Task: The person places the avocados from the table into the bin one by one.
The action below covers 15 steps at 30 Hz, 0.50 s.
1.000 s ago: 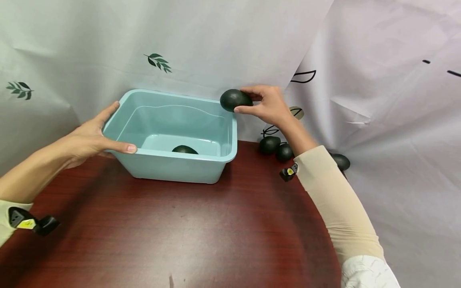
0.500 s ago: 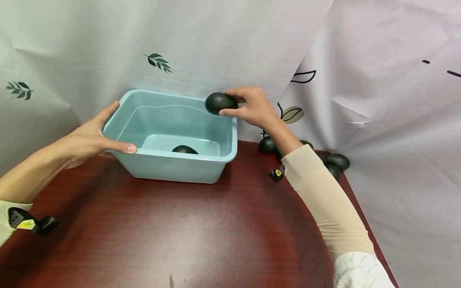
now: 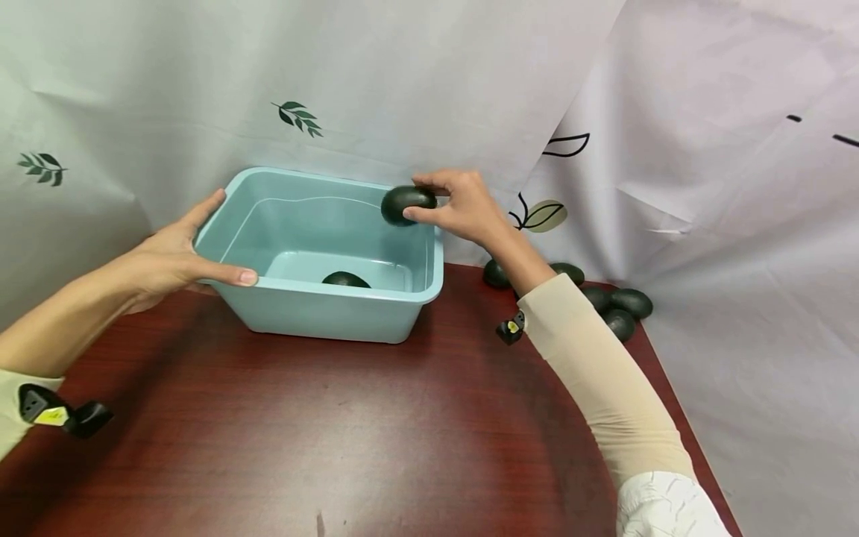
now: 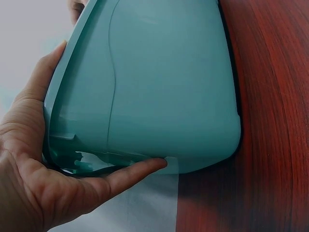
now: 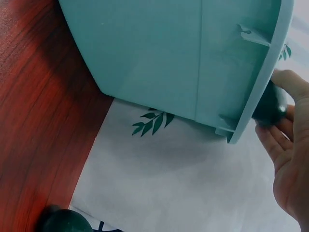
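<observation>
A light blue plastic tub (image 3: 322, 313) stands upright on the table. My left hand (image 3: 164, 261) holds its left end, thumb along the front rim and index finger along the left rim; the left wrist view shows this hand (image 4: 63, 179) spanning the tub's end. My right hand (image 3: 463, 205) grips a dark green avocado (image 3: 407, 205) between thumb and fingers, over the inside of the tub's right end. In the right wrist view this avocado (image 5: 270, 104) is partly hidden behind the rim. Another avocado (image 3: 345, 280) lies on the tub's floor, its lower part hidden by the front wall.
Several more avocados (image 3: 631, 303) lie at the right back of the dark red wooden table (image 3: 376, 432), some partly hidden by my right forearm. A pale printed cloth (image 3: 376, 89) hangs right behind the tub and along the table's right side.
My right hand has carried the avocado leftward from the tub's right back corner, then slightly lower, over the inside. My left hand and the tub have stayed put.
</observation>
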Each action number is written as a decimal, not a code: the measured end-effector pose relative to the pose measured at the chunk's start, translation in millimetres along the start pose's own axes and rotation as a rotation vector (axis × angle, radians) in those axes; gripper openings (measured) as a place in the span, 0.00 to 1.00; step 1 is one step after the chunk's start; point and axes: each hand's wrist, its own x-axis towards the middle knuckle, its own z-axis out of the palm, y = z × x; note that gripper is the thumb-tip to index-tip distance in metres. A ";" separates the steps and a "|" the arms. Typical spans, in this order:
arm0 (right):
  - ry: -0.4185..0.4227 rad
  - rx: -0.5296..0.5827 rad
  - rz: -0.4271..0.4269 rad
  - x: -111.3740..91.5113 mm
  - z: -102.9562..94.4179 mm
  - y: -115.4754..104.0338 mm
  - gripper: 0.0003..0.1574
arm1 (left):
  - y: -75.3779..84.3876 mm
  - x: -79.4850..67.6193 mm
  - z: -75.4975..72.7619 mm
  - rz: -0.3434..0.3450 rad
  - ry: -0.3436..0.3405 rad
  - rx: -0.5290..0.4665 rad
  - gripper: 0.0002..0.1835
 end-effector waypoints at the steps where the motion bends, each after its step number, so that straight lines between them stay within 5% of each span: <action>1: -0.002 0.005 0.005 0.0 -0.1 0.0 0.36 | -0.1 0.1 -0.2 0.000 0.000 0.001 0.76; 15: 0.005 0.030 0.025 -6.0 -6.5 6.4 0.33 | -2.4 0.8 -3.0 0.000 0.001 0.004 0.76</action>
